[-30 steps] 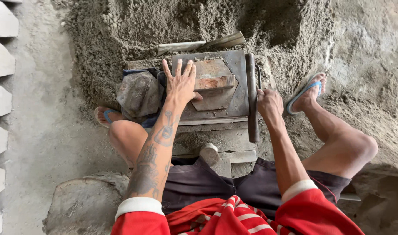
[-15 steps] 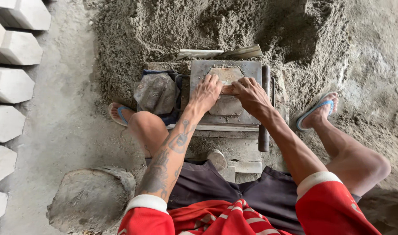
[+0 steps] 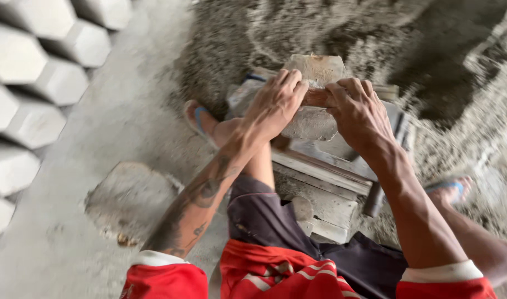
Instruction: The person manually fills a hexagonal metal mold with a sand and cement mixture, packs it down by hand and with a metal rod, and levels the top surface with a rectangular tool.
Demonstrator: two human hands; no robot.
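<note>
Where half a second ago both hands pressed into the mould, the left hand (image 3: 278, 102) and right hand (image 3: 357, 113) now grip a hexagonal cement block (image 3: 313, 94), lifted clear of the metal mould (image 3: 342, 160).

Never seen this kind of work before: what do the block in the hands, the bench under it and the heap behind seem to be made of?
Block: apparently fresh cement mix, grey, matt and grainy, held by the left hand and right hand.
Bench: probably wood, with plank edges under a grey crust; partly blurred.
Heap: likely damp sand or mortar, dark grey and crumbly.
</note>
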